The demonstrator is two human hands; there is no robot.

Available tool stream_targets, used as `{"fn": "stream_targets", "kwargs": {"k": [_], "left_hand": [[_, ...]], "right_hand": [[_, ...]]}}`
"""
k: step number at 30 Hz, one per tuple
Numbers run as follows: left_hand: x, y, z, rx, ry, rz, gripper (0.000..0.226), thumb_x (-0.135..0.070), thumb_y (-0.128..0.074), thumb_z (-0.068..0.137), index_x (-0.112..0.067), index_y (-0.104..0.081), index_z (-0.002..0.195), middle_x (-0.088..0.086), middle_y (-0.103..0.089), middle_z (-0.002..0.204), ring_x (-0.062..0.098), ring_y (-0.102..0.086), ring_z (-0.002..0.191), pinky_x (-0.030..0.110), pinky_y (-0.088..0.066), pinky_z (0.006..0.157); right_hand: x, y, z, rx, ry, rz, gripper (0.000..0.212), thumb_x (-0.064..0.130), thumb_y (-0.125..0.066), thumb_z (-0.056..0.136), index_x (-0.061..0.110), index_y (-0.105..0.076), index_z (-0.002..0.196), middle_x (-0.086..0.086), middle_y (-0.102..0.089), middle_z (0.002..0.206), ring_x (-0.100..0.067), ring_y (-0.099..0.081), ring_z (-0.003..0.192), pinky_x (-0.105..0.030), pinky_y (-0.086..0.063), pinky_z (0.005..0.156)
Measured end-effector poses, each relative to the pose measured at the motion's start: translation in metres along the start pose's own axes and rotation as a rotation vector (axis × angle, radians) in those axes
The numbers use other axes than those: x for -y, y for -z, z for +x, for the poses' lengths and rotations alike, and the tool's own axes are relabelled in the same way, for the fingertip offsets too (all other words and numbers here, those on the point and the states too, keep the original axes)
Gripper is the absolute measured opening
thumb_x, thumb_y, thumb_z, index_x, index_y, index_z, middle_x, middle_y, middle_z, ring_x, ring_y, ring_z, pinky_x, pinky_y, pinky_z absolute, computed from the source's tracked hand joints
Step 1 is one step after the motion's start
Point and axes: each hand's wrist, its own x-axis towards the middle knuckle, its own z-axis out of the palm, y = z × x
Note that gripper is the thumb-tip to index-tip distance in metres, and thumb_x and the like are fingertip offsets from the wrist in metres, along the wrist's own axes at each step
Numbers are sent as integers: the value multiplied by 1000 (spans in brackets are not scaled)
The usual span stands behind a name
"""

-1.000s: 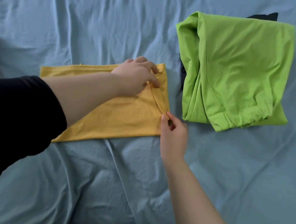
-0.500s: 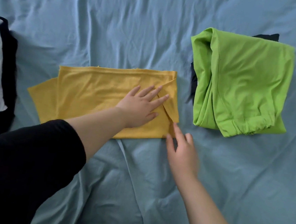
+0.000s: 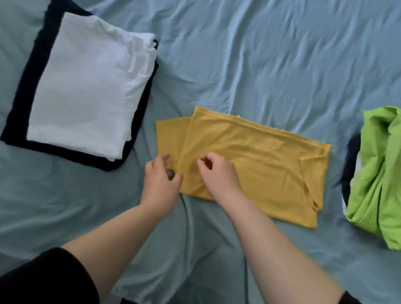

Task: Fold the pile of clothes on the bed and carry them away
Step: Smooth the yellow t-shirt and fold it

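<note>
A yellow garment lies flat and partly folded on the bed, mid-frame. My left hand is at its near left corner, fingers curled around the edge. My right hand rests just to the right of it on the cloth, thumb and fingers pinching the top layer. A folded white garment sits on a folded dark garment at the left. A loosely folded green garment lies at the right edge, over something dark.
The blue-grey bed sheet is wrinkled, with open sheet beyond the yellow garment. The bed's near edge runs along the bottom left, with dark floor below it. Both my arms wear black sleeves pushed up.
The view swung left, bringing the white-and-dark stack into sight. Both hands moved from the yellow garment's right end to its near left corner and closed on the cloth.
</note>
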Motion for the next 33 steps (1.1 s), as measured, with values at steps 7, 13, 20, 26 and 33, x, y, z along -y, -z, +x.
{"fn": "stream_targets", "kwargs": {"k": [7,13,20,26,33], "left_hand": [[-1,6,27,-203,361,-387,45,-26,-73,81,-14,-50,118,-12,-55,86,12,-53,84,22,-36,72],[1,5,28,-103,367,-417,14,-21,-57,89,-12,-63,96,2,-69,92,22,-66,87,34,-55,76],[-14,0,15,-135,452,-634,25,-24,-38,98,-9,-58,101,15,-60,112,31,-58,93,41,-48,85],[-17,-6,8,-71,228,-206,22,-16,-58,81,-20,-53,102,3,-57,112,26,-52,107,44,-46,93],[-4,-8,2,11,-118,-61,23,-13,-57,82,-28,-60,100,-7,-57,104,18,-49,104,36,-44,91]], "right_hand": [[47,-25,41,-37,-15,37,23,12,-57,89,10,-70,108,-6,-71,111,-21,-62,106,-21,-42,85],[76,-59,46,-41,-122,-344,72,55,-69,76,2,-49,121,-17,-55,123,-33,-50,116,-37,-40,99],[92,-72,60,-30,-171,-525,47,22,-64,87,2,-44,124,-17,-53,129,-35,-50,118,-37,-43,93],[66,-27,54,-147,-145,163,10,14,-53,83,15,-56,93,0,-63,83,-20,-57,72,-28,-41,59],[35,-12,56,-175,-437,791,47,52,-63,81,8,-62,100,-12,-67,91,-27,-65,87,-39,-51,80]]}}
